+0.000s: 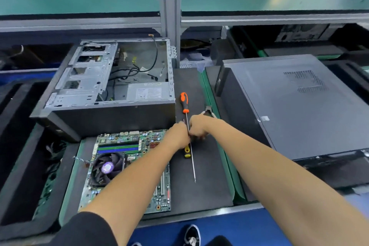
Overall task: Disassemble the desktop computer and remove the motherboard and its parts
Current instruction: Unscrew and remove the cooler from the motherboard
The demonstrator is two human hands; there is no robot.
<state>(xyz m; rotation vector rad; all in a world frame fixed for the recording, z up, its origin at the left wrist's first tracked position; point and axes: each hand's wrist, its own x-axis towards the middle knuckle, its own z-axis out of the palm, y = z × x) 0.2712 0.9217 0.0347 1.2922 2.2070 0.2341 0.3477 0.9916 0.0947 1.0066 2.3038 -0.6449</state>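
The motherboard (127, 168) is laid flat on the worktop (201, 185), just in front of the opened computer case (111, 90). Both hands are met beside a long orange-handled screwdriver (187, 126): the left hand (178, 135) and right hand (199, 126) have curled fingers, but what is grasped cannot be told.

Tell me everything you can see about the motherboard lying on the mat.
The motherboard lies flat, component side up, on the dark mat just in front of the open computer case, already out of it. It is a green circuit board. A black cooler fan with a purple centre label sits on it, with blue and green memory slots behind the fan and long slots near its right edge. A thin wire trails off its left side. The left forearm crosses above it.
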